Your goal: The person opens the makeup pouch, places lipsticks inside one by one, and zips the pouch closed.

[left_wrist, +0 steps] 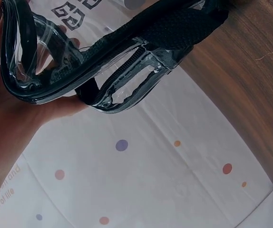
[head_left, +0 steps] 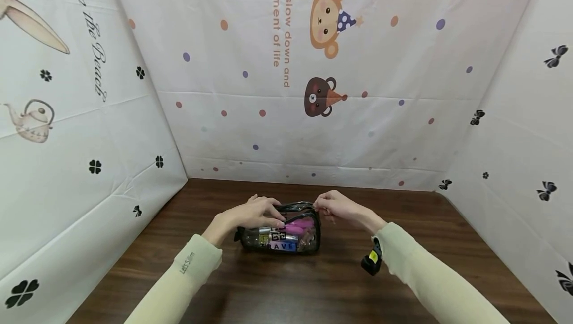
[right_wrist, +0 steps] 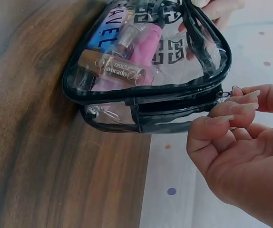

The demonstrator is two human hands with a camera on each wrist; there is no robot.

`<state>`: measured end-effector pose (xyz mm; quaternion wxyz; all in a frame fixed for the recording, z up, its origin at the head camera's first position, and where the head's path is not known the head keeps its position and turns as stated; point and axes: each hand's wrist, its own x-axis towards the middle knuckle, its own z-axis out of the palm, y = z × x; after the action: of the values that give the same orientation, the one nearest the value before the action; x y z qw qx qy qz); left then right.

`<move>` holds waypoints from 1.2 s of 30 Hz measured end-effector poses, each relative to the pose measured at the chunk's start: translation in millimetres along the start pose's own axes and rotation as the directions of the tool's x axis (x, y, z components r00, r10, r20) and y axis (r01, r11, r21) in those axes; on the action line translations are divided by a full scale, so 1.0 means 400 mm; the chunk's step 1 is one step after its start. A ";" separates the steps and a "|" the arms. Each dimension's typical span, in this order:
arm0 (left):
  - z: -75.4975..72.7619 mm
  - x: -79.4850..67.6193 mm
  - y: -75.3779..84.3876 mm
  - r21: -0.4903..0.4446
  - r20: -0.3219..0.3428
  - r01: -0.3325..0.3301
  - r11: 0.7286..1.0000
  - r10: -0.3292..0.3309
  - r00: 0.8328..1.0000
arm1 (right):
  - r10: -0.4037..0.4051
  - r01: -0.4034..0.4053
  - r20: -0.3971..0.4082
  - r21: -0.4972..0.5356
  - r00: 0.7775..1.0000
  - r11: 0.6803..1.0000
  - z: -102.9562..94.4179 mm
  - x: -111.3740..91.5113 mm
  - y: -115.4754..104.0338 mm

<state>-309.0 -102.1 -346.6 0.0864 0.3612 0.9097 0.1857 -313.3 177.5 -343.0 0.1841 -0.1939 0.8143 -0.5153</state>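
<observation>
A clear toiletry bag with black trim [head_left: 319,237] stands on the brown table. Through its plastic show a small bottle labelled avocado [right_wrist: 120,70], a pink item [right_wrist: 147,45] and several other containers. My left hand [head_left: 256,213] holds the bag by its top left part, fingers over the upper edge. At the upper right corner, my right hand [head_left: 337,205] pinches the zipper pull [right_wrist: 223,94] between thumb and fingers. The black zipper [right_wrist: 174,103] runs along the bag's top and down its side. In the left wrist view, the bag covers part of my left hand.
The wooden table [head_left: 286,291] runs up to a printed white cloth [head_left: 380,140] behind the bag. Similar cloth walls rise on the left [head_left: 112,135] and right [head_left: 515,150]. A black device with a yellow mark [head_left: 371,260] is strapped at my right wrist.
</observation>
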 end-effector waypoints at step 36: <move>0.008 0.068 0.124 0.076 -0.275 -0.042 0.996 0.061 0.959 | -0.077 0.059 -0.044 -0.313 0.996 0.948 -0.009 -0.019 -0.031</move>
<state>-296.6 -49.2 -330.3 -0.0594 0.3579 0.9091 0.2050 -306.9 179.3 -329.7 0.1107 -0.2340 0.8830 -0.3915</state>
